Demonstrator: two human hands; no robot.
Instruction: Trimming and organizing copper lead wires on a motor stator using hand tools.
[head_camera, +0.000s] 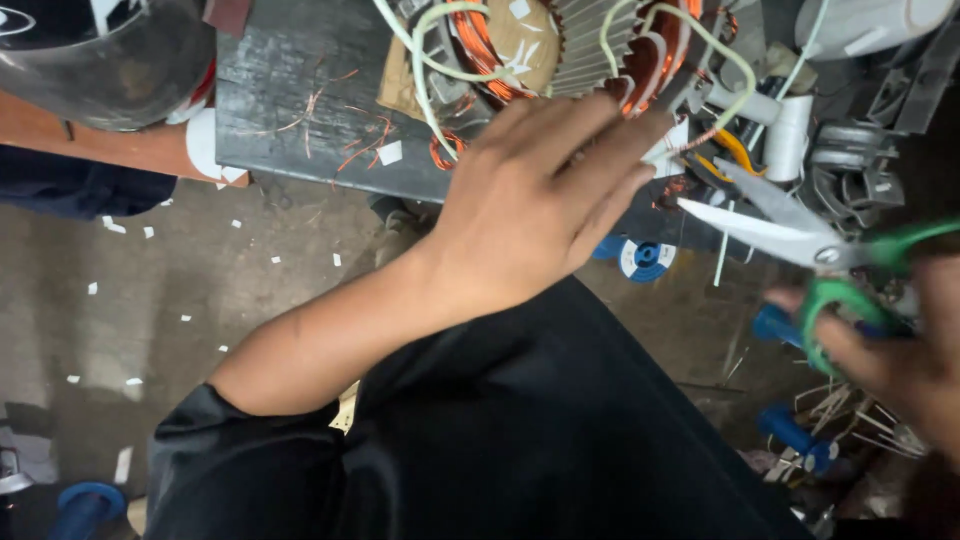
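Copper windings (478, 45) of a motor stator (560, 50) lie just past the left hand (530, 205), whose fingers (610, 135) pinch together on a sleeved wire end (672, 143). Green-handled scissors (800, 240), blades apart, sit clamped in the right hand (900, 350), pointing at that wire. Pale sleeving loops (430, 60) cross the stator. A grey table (290, 90) carries it; paper scraps dot the concrete floor (150, 280).

Green-handled scissors (800, 240) lying nearly level at right, blades open, tips pointing left toward copper-wound stator (560, 50) sitting on counter (300, 100).
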